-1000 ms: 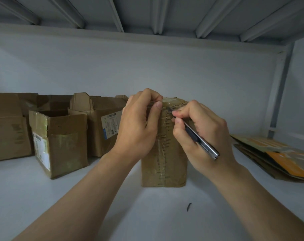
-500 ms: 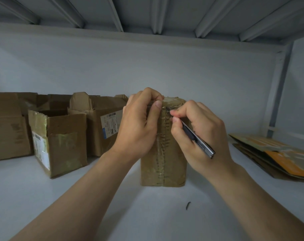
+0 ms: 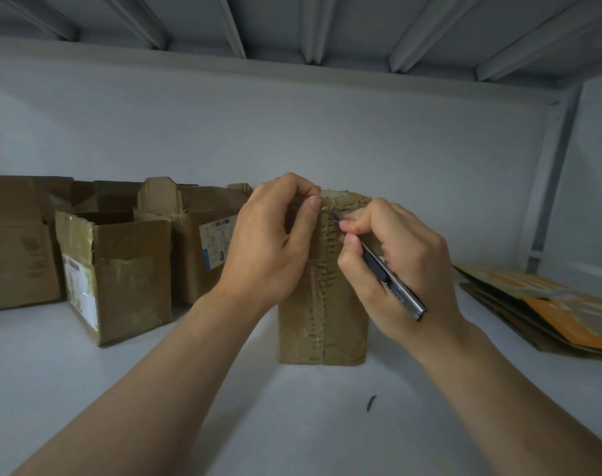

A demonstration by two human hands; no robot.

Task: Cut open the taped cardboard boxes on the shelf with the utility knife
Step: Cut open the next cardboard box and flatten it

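Right hand [image 3: 399, 262] pinches utility knife [image 3: 392, 281] pen-style, blade tip at top of tape seam on upright taped box [image 3: 330, 324]. Left hand [image 3: 268, 249] grips box's top left corner, thumb just beside blade. Box stands mid-shelf [image 3: 121, 407]. Judgement: draw blade down seam shallow, steady pressure, slit tape only. Move left thumb off cutting line. Brace box against tipping. Opened boxes [image 3: 121, 276] at left, flattened cardboard [image 3: 550, 314] at right.
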